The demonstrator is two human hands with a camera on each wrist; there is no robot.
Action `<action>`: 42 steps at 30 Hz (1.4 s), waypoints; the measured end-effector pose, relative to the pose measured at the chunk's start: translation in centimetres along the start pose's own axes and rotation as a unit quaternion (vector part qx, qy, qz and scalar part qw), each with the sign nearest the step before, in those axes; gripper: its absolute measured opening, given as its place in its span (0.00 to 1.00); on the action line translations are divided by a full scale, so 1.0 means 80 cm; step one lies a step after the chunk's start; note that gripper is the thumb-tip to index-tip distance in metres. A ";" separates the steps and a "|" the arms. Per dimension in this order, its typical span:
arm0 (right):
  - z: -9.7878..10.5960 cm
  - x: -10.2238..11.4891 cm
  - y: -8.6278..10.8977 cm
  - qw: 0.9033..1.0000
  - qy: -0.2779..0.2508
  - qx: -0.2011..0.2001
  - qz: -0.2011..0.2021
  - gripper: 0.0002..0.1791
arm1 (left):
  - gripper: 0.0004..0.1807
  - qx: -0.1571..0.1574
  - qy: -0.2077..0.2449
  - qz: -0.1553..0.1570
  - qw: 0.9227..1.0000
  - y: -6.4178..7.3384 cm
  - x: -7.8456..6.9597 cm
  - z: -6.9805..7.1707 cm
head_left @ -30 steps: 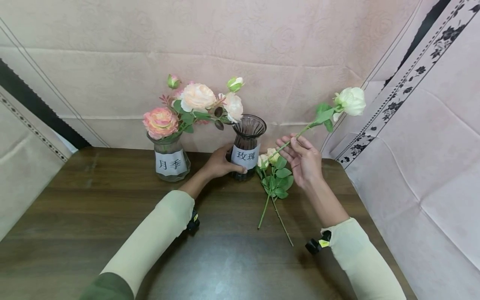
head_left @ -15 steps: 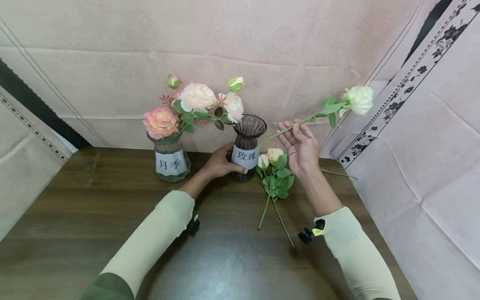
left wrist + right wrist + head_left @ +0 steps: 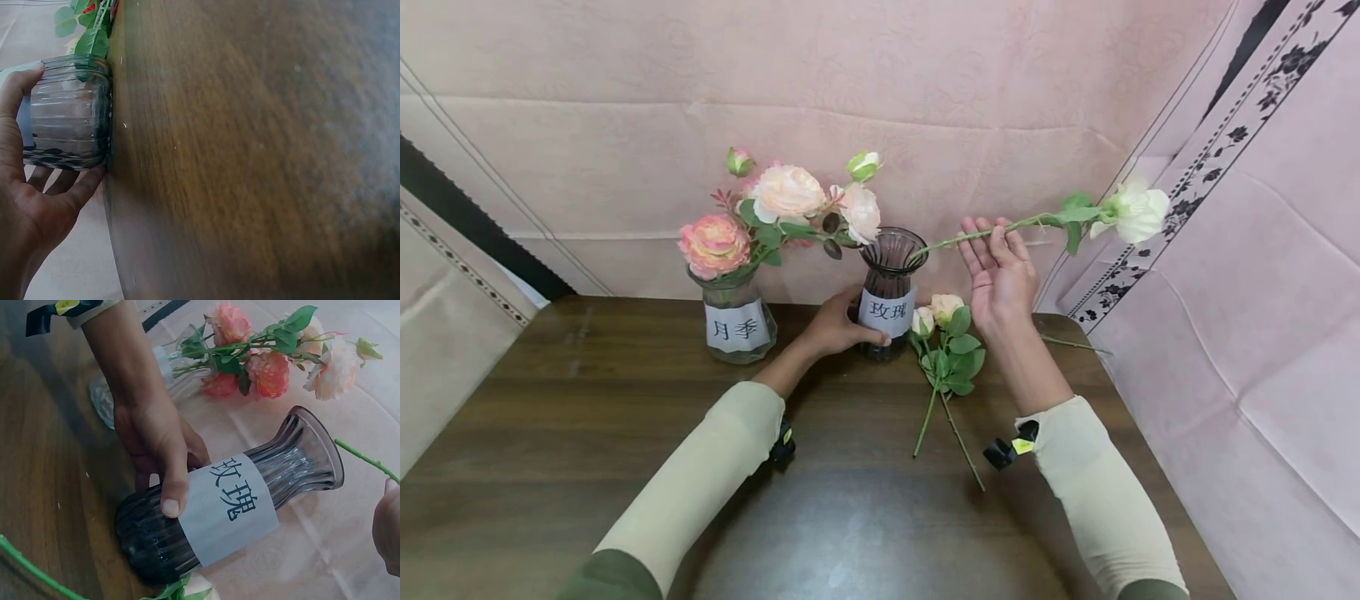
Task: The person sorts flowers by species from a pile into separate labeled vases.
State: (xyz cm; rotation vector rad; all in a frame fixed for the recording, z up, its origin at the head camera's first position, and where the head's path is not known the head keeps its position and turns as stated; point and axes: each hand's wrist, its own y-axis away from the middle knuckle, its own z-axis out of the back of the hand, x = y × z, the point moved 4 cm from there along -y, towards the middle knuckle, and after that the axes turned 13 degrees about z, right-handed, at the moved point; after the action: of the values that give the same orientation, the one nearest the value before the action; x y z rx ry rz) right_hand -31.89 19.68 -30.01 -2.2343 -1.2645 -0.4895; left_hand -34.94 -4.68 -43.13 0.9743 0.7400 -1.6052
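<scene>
My left hand [image 3: 838, 325] grips the lower body of a dark fluted glass vase [image 3: 887, 279], which stands upright with a white paper label. The left wrist view shows the thumb and fingers around this vase [image 3: 69, 109]. Between thumb and fingers, my right hand [image 3: 1003, 279] pinches the stem of a white rose [image 3: 1138, 212]. The rose lies nearly level, bloom to the right. Its cut end is at the vase's rim; in the right wrist view the stem [image 3: 365, 456] tip sits just by the mouth. Most of the right hand is outside that view.
Left of the dark vase stands a clear glass vase [image 3: 741, 325], labelled, full of pink and cream flowers [image 3: 790, 196]. Two cream roses [image 3: 951, 354] lie crossed on the wooden table [image 3: 820, 500]. Another green stem [image 3: 1071, 343] lies behind the right forearm. Patterned cloth hangs behind.
My right hand has moved up and slightly left, tipping the white rose flatter, with its bloom farther right and its cut end brought up to the dark vase's rim. The left hand keeps its grip.
</scene>
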 end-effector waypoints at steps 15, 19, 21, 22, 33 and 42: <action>-0.003 -0.033 0.010 0.992 0.117 0.041 0.038 0.24 | 0.56 -0.005 -0.005 0.003 1.000 -0.001 0.002 0.001; -0.006 -0.043 0.016 0.976 0.201 0.064 0.057 0.25 | 0.57 -0.004 -0.002 0.003 1.000 0.000 0.003 0.002; -0.006 -0.047 0.018 0.966 0.239 0.073 0.064 0.25 | 0.57 -0.006 0.000 -0.006 1.000 -0.005 0.009 0.002; -0.006 -0.049 0.019 0.961 0.257 0.076 0.067 0.25 | 0.58 -0.005 0.000 -0.008 1.000 -0.006 0.011 0.002; -0.020 -0.061 0.036 0.911 0.382 0.147 0.056 0.22 | 0.59 -0.016 -0.012 -0.009 1.000 -0.037 0.039 -0.004; -0.005 -0.065 0.052 0.856 0.467 0.222 -0.022 0.37 | 0.60 -0.020 -0.014 -0.018 1.000 -0.038 0.041 -0.004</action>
State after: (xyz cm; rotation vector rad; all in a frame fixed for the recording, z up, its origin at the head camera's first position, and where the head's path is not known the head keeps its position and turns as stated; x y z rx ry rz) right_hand -30.92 14.13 -33.64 -1.2726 -0.7729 -1.0154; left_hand -38.16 -5.19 -46.25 0.9131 0.7715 -1.6252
